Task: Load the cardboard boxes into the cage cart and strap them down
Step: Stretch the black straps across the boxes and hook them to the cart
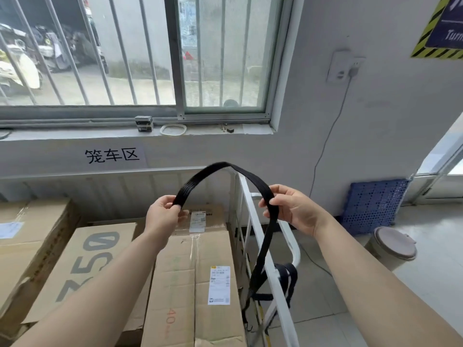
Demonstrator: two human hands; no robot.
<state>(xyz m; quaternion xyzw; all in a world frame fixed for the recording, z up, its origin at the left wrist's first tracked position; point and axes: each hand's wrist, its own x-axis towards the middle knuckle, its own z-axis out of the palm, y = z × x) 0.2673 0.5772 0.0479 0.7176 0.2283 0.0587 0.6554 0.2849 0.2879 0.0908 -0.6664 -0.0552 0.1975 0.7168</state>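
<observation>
A white metal cage cart [251, 209] stands against the wall under a barred window [125, 53]. Inside the cart, plain brown cardboard boxes sit packed side by side. A tall box with a white shipping label [200, 284] is against the cart's right side rail. A box printed with large grey "750" digits [87, 266] is at the cart's middle. A bigger box with a pale label [30, 234] is at its left. A smaller labelled box [203, 216] lies at the cart's back.

A flat black woven strap [265, 244] arches in the air above the cart's right rear corner, held by both hands. The left hand [164, 214], over the cart's inside, has a narrow grip that pinches one end of the strap between thumb and fingertips. The right hand [293, 209], just outside the cart's right rail, has its grip curled round the strap farther along. From there the strap hangs down along the rail, and its lower part is looped round that rail near the cart's front.

Above the cart's back rail the wall carries a paper sign with black Chinese characters [112, 155]. To the cart's right a blue perforated plastic panel [373, 206] leans on the wall, and a round bin with a brown lid [393, 244] stands on the floor.
</observation>
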